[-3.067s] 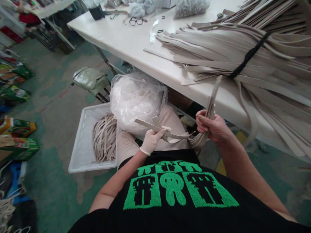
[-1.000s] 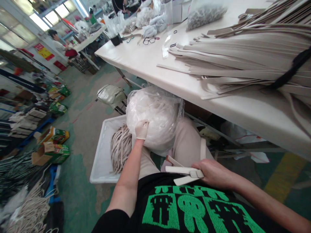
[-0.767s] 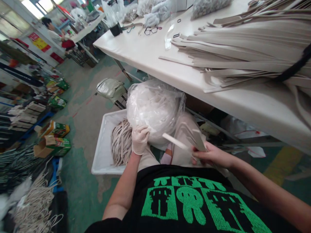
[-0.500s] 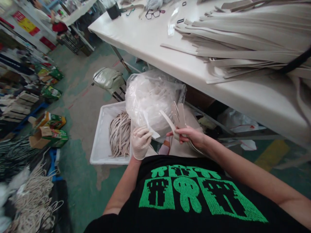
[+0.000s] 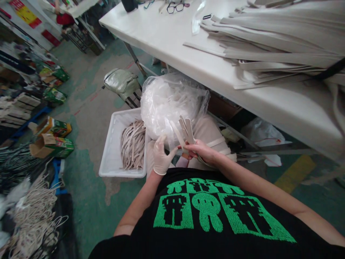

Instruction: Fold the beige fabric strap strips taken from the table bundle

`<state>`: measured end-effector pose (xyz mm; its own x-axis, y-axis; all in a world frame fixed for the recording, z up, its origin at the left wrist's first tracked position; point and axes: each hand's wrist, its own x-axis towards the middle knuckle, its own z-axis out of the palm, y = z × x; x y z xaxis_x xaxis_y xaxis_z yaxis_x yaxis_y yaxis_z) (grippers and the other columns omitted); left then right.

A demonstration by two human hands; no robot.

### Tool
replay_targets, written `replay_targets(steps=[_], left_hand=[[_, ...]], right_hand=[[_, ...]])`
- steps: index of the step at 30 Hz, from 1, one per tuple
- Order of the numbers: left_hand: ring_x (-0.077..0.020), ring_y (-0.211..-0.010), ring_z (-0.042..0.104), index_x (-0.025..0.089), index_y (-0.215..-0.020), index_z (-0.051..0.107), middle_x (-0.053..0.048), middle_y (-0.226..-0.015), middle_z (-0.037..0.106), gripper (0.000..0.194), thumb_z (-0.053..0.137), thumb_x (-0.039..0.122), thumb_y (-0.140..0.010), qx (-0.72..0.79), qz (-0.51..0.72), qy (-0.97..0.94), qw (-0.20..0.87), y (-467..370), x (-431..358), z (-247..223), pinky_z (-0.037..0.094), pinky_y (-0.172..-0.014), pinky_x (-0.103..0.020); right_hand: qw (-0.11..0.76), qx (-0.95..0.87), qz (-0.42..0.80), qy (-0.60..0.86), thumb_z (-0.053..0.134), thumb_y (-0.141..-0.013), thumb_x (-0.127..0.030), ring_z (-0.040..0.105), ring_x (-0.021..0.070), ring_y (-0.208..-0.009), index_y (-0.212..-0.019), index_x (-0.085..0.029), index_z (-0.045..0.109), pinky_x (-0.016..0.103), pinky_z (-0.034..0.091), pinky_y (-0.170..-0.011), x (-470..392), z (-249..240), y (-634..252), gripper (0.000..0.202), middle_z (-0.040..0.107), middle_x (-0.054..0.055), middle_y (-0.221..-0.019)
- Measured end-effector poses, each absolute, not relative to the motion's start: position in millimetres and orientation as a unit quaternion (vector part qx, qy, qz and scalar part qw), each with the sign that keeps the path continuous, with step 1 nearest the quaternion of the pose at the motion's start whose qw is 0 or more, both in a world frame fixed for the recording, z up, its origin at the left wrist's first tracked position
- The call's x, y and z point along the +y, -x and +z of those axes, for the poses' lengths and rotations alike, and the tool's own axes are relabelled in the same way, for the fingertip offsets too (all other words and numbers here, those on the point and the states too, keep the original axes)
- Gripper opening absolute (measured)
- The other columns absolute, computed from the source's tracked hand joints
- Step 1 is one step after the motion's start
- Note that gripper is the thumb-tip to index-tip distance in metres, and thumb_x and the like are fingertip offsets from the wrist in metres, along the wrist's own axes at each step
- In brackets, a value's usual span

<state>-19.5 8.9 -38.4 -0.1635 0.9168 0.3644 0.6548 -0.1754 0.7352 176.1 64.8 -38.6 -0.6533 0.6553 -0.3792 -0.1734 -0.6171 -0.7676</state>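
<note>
My left hand (image 5: 161,157), in a thin whitish glove, is open, its thumb and fingers apart and nothing seen in them. It is just left of my bare right hand (image 5: 201,149), which is shut on several beige straps (image 5: 190,131). Their flat ends fan upward, one curving off to the left. Behind the hands is a clear plastic bag (image 5: 172,97) bulging with whitish film strips. A white plastic crate (image 5: 109,151) stands left of my left hand, with a heap of loose beige straps (image 5: 133,145) in it.
A white table (image 5: 159,43) runs across the top right, bearing a large pile of beige straps (image 5: 283,39) and eyeglasses (image 5: 175,8). A padded stool (image 5: 121,82) stands behind the crate. Cartons (image 5: 51,145) and coiled cords (image 5: 35,219) lie at left.
My left hand has let go of a white film strip and its fingers have spread. My right hand has moved slightly left, still holding the straps. The view has shifted a little.
</note>
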Motion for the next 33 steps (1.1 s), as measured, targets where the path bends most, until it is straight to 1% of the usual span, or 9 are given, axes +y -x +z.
replay_targets(steps=[3,6,8,10,15,20,23,27,33], left_hand=[[-0.0267,-0.124,0.059,0.027,-0.147,0.042,-0.014,-0.143,0.054,0.083,0.081,0.04,-0.076,0.648,0.498,-0.46,0.346,8,11,-52,0.048,-0.106,-0.045],[-0.0258,-0.116,0.064,0.025,-0.147,0.044,-0.014,-0.133,0.061,0.081,0.08,0.042,-0.076,0.615,0.496,-0.307,0.53,0,12,-66,0.049,-0.102,-0.044],[-0.0259,-0.114,0.065,0.021,-0.145,0.046,-0.014,-0.125,0.067,0.08,0.079,0.042,-0.076,0.61,0.481,-0.265,0.571,0,13,-74,0.049,-0.103,-0.044],[-0.0254,-0.118,0.064,0.019,-0.143,0.049,-0.014,-0.125,0.067,0.075,0.079,0.038,-0.076,0.633,0.477,-0.27,0.547,5,15,-81,0.047,-0.105,-0.042],[-0.0251,-0.132,0.055,0.016,-0.128,0.059,-0.016,-0.141,0.059,0.049,0.072,0.029,-0.082,0.72,0.434,-0.273,0.468,33,21,-93,0.047,-0.106,-0.037],[-0.0282,-0.122,0.063,0.015,-0.118,0.065,-0.018,-0.131,0.066,0.05,0.078,0.036,-0.075,0.717,0.369,-0.256,0.533,43,26,-107,0.054,-0.092,-0.036],[-0.0266,-0.108,0.068,0.013,-0.097,0.073,-0.016,-0.109,0.075,0.042,0.085,0.037,-0.064,0.707,0.362,-0.271,0.544,39,33,-116,0.053,-0.093,-0.037],[-0.0226,-0.088,0.071,0.013,-0.078,0.075,-0.01,-0.082,0.076,0.035,0.084,0.043,-0.062,0.687,0.358,-0.293,0.56,33,40,-123,0.053,-0.092,-0.038],[-0.021,-0.084,0.069,0.014,-0.077,0.074,-0.009,-0.082,0.076,0.029,0.083,0.039,-0.064,0.705,0.37,-0.319,0.515,38,39,-124,0.052,-0.091,-0.036]], right_hand=[[0.257,-0.365,0.831,0.33,0.07,-0.08,-0.036,0.035,0.0101,-0.043,-0.092,-0.013,0.071,0.029,0.045,-0.053,65,-40,-178,0.026,0.046,-0.006,-0.044],[0.251,-0.368,0.832,0.33,0.069,-0.078,-0.037,0.031,0.0087,-0.042,-0.086,-0.012,0.071,0.028,0.045,-0.051,67,-43,-178,0.026,0.04,-0.008,-0.042],[0.239,-0.37,0.832,0.336,0.068,-0.077,-0.037,0.03,0.0083,-0.041,-0.08,-0.012,0.071,0.027,0.045,-0.051,68,-45,-178,0.026,0.036,-0.009,-0.04],[0.241,-0.368,0.831,0.34,0.068,-0.076,-0.035,0.031,0.0084,-0.041,-0.076,-0.012,0.071,0.026,0.044,-0.05,68,-44,-179,0.023,0.036,-0.008,-0.039],[0.295,-0.357,0.807,0.367,0.071,-0.076,-0.033,0.031,0.0057,-0.041,-0.091,-0.015,0.069,0.024,0.039,-0.043,64,-28,-194,0.023,0.069,0.002,-0.067],[0.294,-0.429,0.753,0.403,0.071,-0.081,-0.051,0.037,0.007,-0.04,-0.098,-0.015,0.069,0.024,0.037,-0.042,59,-19,-227,0.04,0.066,0.001,-0.061],[0.262,-0.48,0.732,0.406,0.071,-0.08,-0.059,0.04,0.0079,-0.039,-0.093,-0.015,0.069,0.025,0.037,-0.041,55,-16,-248,0.045,0.065,0.002,-0.059],[0.231,-0.536,0.688,0.431,0.07,-0.08,-0.063,0.049,0.0105,-0.048,-0.078,-0.016,0.067,0.025,0.039,-0.044,44,-7,-267,0.047,0.069,0.006,-0.069],[0.222,-0.564,0.627,0.49,0.069,-0.078,-0.065,0.05,0.0125,-0.052,-0.076,-0.016,0.068,0.025,0.037,-0.044,33,-7,-274,0.05,0.07,0.008,-0.072]])
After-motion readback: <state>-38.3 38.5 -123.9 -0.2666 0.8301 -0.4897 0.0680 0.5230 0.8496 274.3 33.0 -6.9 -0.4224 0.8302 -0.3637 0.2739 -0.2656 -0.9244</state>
